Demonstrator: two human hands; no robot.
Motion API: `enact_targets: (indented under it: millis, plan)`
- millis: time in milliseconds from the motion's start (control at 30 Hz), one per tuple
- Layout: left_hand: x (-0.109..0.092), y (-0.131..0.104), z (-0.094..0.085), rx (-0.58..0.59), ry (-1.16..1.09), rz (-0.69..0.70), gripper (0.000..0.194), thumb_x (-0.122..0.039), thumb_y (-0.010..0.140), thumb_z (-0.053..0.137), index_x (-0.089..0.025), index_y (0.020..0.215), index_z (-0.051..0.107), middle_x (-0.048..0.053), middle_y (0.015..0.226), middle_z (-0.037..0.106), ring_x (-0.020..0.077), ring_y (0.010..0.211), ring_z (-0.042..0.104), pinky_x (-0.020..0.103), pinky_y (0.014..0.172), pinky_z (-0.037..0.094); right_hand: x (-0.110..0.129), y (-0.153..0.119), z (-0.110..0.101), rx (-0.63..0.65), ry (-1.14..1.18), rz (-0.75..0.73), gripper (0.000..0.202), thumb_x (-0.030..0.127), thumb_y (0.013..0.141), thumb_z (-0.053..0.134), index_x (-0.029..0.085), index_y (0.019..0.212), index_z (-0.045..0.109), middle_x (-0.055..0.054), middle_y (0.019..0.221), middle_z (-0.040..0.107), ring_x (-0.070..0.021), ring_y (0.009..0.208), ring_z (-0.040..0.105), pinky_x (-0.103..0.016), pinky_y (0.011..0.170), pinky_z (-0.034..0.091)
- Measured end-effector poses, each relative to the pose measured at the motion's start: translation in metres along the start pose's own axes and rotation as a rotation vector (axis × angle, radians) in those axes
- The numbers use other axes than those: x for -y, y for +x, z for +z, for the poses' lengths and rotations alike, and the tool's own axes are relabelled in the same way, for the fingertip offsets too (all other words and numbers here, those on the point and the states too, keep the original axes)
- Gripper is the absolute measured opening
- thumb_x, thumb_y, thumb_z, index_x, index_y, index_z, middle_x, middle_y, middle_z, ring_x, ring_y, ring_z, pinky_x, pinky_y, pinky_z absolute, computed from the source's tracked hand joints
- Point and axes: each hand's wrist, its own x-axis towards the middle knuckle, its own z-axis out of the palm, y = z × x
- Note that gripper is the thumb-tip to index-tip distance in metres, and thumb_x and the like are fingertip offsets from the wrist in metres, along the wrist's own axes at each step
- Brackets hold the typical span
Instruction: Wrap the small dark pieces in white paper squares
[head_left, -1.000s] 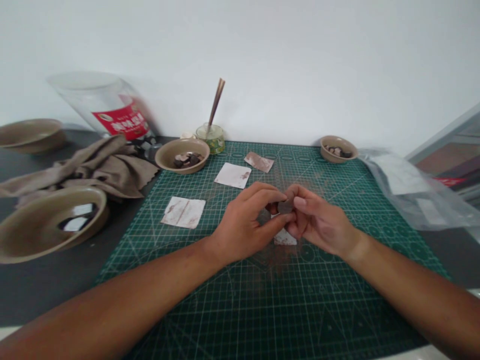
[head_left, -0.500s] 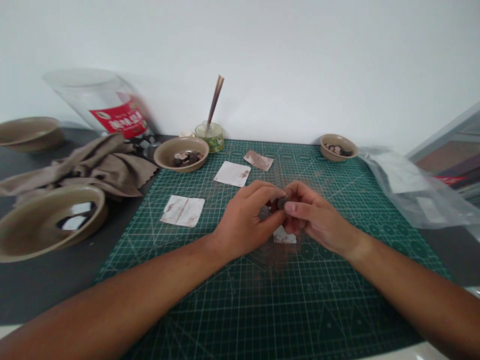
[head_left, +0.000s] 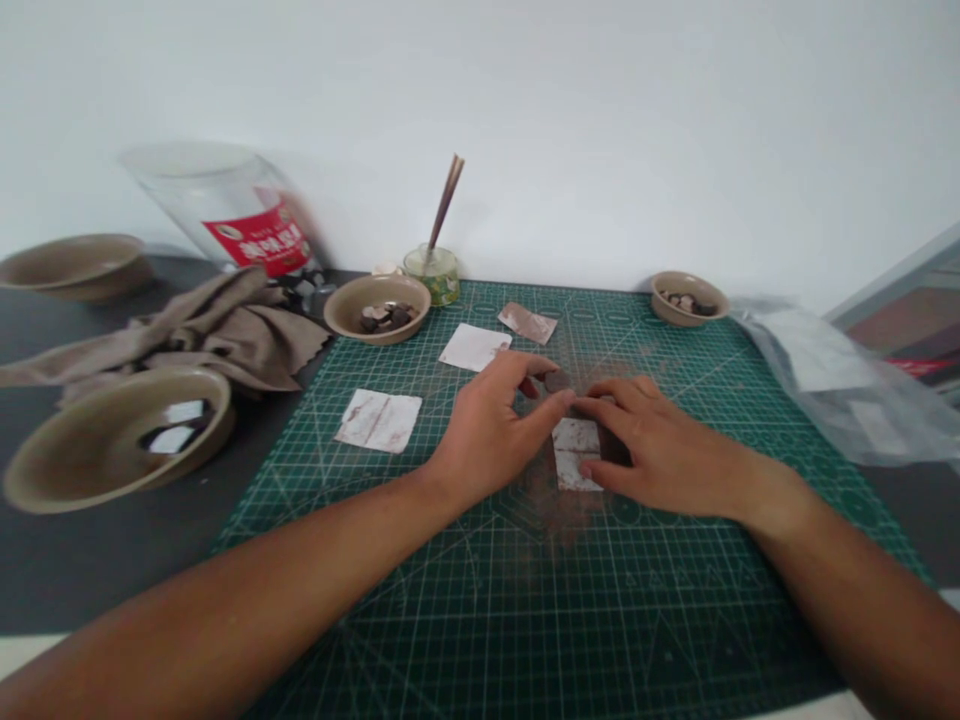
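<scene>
My left hand (head_left: 499, 415) is closed on a small dark, round, flat piece (head_left: 556, 381), pinched between thumb and fingers. Just below it lies a creased, brown-stained square of white paper (head_left: 577, 440). My right hand (head_left: 652, 450) is spread over the right side of that paper. Its thumb touches the lower part, while its fingers reach toward the upper edge near my left thumb; part of the paper is hidden beneath. Brown smudges mark the green cutting mat (head_left: 525, 620) around both hands.
More paper squares (head_left: 381, 420) lie to the left. Bowls with dark and pale pieces stand at back left (head_left: 379, 335) and back right (head_left: 686, 318). Left are a larger bowl (head_left: 82, 480), a brown cloth (head_left: 217, 330), a plastic jar (head_left: 225, 200) and a chopstick-holding cup (head_left: 442, 275). A plastic bag (head_left: 832, 370) lies right.
My hands have moved apart from their shared hold. The right hand has let go of the dark piece and lowered onto the paper; the left keeps the piece. The view has shifted slightly.
</scene>
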Motion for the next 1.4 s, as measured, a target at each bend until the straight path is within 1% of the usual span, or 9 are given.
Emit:
enact_targets:
  millis: [233, 400, 500, 600, 700, 767, 833, 1233, 1400]
  plan:
    - [0.002, 0.004, 0.002, 0.011, -0.046, -0.095, 0.019, -0.032, 0.088, 0.068, -0.02, 0.103, 0.065, 0.001, 0.093, 0.069, 0.0154, 0.08, 0.063, 0.031, 0.077, 0.051, 0.002, 0.002, 0.003, -0.023, 0.082, 0.08, 0.027, 0.032, 0.083, 0.072, 0.02, 0.105, 0.059, -0.009, 0.107, 0.058, -0.0291, 0.102, 0.052, -0.048, 0.09, 0.045]
    - [0.006, 0.007, 0.002, -0.015, -0.131, -0.16, 0.017, -0.034, 0.089, 0.068, -0.02, 0.098, 0.066, 0.0, 0.088, 0.068, 0.0152, 0.077, 0.061, 0.029, 0.073, 0.05, 0.004, 0.006, -0.004, -0.056, 0.352, 0.154, 0.01, 0.022, 0.091, 0.06, 0.022, 0.099, 0.056, -0.001, 0.088, 0.061, -0.0187, 0.077, 0.057, -0.032, 0.068, 0.045]
    - [0.011, 0.011, 0.001, -0.068, -0.182, -0.232, 0.02, -0.037, 0.089, 0.067, -0.019, 0.097, 0.065, -0.001, 0.085, 0.066, 0.0146, 0.075, 0.059, 0.028, 0.071, 0.048, 0.008, 0.005, -0.009, -0.228, 0.369, 0.156, 0.005, 0.023, 0.093, 0.06, 0.024, 0.097, 0.057, 0.002, 0.079, 0.06, -0.016, 0.067, 0.054, -0.03, 0.061, 0.042]
    - [0.019, 0.014, 0.001, -0.135, -0.256, -0.29, 0.022, -0.039, 0.089, 0.068, -0.019, 0.097, 0.064, -0.002, 0.08, 0.063, 0.0141, 0.072, 0.056, 0.027, 0.068, 0.046, 0.01, 0.005, -0.008, -0.411, 0.17, -0.016, 0.003, 0.02, 0.094, 0.059, 0.022, 0.094, 0.058, -0.003, 0.088, 0.064, -0.0196, 0.08, 0.057, -0.033, 0.072, 0.045]
    - [0.024, 0.016, 0.002, -0.171, -0.319, -0.323, 0.022, -0.039, 0.088, 0.069, -0.019, 0.095, 0.064, -0.002, 0.078, 0.061, 0.0134, 0.07, 0.054, 0.027, 0.066, 0.044, 0.009, 0.006, 0.0, -0.214, -0.027, -0.22, 0.01, 0.013, 0.094, 0.054, 0.021, 0.092, 0.06, -0.007, 0.094, 0.066, -0.0228, 0.088, 0.058, -0.037, 0.08, 0.045]
    - [0.026, 0.016, 0.003, -0.176, -0.329, -0.329, 0.022, -0.039, 0.087, 0.069, -0.019, 0.094, 0.064, -0.002, 0.077, 0.06, 0.0133, 0.069, 0.054, 0.027, 0.065, 0.044, 0.007, 0.008, 0.006, -0.072, -0.066, -0.234, 0.013, 0.011, 0.094, 0.053, 0.02, 0.092, 0.062, -0.007, 0.094, 0.067, -0.0228, 0.087, 0.058, -0.038, 0.08, 0.045]
    - [0.026, 0.016, 0.004, -0.168, -0.322, -0.32, 0.022, -0.039, 0.087, 0.069, -0.019, 0.094, 0.064, -0.002, 0.078, 0.06, 0.0136, 0.07, 0.054, 0.027, 0.066, 0.044, 0.006, 0.009, 0.008, -0.021, -0.016, -0.187, 0.014, 0.01, 0.093, 0.053, 0.019, 0.092, 0.064, -0.007, 0.095, 0.068, -0.0219, 0.086, 0.06, -0.036, 0.078, 0.046]
    - [0.026, 0.015, 0.005, -0.15, -0.337, -0.32, 0.023, -0.04, 0.088, 0.068, -0.019, 0.094, 0.063, -0.002, 0.079, 0.061, 0.0139, 0.071, 0.055, 0.027, 0.067, 0.044, 0.0, 0.011, -0.002, -0.092, 0.225, -0.101, 0.012, 0.011, 0.092, 0.059, 0.021, 0.092, 0.066, -0.004, 0.1, 0.071, -0.0201, 0.094, 0.065, -0.034, 0.084, 0.048]
    - [0.027, 0.015, 0.005, -0.15, -0.329, -0.317, 0.024, -0.042, 0.088, 0.069, -0.019, 0.096, 0.064, -0.001, 0.08, 0.062, 0.0143, 0.073, 0.055, 0.028, 0.068, 0.044, -0.001, 0.013, 0.001, -0.037, 0.271, -0.1, 0.012, 0.013, 0.092, 0.059, 0.021, 0.089, 0.067, -0.003, 0.096, 0.071, -0.019, 0.09, 0.066, -0.033, 0.081, 0.049]
